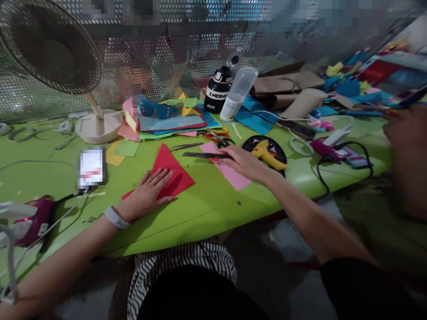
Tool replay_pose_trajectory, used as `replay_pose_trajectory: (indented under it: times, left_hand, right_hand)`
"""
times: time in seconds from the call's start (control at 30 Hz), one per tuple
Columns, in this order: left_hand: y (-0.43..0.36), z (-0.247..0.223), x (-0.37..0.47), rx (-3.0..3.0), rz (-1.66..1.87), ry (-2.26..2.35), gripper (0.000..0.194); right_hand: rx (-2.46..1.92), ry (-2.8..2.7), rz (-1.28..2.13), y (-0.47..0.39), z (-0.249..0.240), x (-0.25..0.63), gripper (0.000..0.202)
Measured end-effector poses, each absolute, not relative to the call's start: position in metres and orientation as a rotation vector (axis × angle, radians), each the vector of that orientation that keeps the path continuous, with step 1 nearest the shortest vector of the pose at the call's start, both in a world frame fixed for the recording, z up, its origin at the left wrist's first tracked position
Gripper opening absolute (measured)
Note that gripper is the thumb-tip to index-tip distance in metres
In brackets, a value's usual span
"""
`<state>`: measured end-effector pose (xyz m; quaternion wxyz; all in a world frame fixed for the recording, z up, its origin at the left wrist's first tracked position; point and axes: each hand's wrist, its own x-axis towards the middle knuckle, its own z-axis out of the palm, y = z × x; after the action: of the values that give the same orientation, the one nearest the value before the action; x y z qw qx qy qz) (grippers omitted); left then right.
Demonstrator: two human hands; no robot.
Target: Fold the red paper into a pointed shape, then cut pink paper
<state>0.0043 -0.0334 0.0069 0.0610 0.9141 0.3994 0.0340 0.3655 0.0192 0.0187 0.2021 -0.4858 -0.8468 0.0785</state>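
Observation:
My left hand lies flat on a red paper triangle, its fingers spread. To the right, my right hand has its fingers around the near end of a dark, straight, narrow tool, whose kind I cannot make out. Under that hand and tool lies a pink paper strip. Tweezers rest just behind the tool. Scissors with black and red handles lie beyond my right hand. A yellow glue gun sits on a round black tray to the right.
A fan, a phone and a purple power adapter with cables are at left. Stacked coloured paper, a black bottle and a clear bottle stand behind. Another person's arm shows at right.

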Motion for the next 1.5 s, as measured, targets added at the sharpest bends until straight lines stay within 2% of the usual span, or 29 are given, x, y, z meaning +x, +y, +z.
replay_pose_trajectory:
  times: [0.23, 0.43, 0.73, 0.83, 1.0, 1.27, 1.5]
  left_hand:
    - [-0.029, 0.006, -0.003, 2.795, 0.144, 1.122, 0.084]
    - [-0.029, 0.004, -0.004, 2.806, 0.155, 1.129, 0.083]
    - [-0.032, 0.010, 0.000, 2.840, 0.018, 0.984, 0.059]
    - [-0.032, 0.010, 0.001, 2.840, 0.036, 0.980, 0.057]
    - [-0.031, 0.007, -0.001, 2.849, 0.106, 0.960, 0.055]
    - [-0.030, 0.005, -0.002, 2.881, 0.086, 0.951, 0.053]
    - [-0.030, 0.006, -0.002, 2.863, 0.104, 0.951, 0.054]
  right_hand:
    - [-1.108, -2.501, 0.096, 0.038, -0.003, 0.343, 0.030]
    - [-0.980, -2.577, 0.120, 0.037, -0.004, 0.350, 0.033]
    - [-0.914, -2.623, 0.309, 0.013, -0.003, 0.355, 0.036]
    - [-0.931, -2.630, 0.311, 0.015, -0.004, 0.347, 0.043]
    - [-0.908, -2.615, 0.391, 0.021, 0.000, 0.344, 0.031]
    - [-0.820, -2.626, 0.435, 0.017, 0.005, 0.350, 0.037]
    - [-0.824, -2.556, 0.416, 0.017, -0.005, 0.349, 0.034]
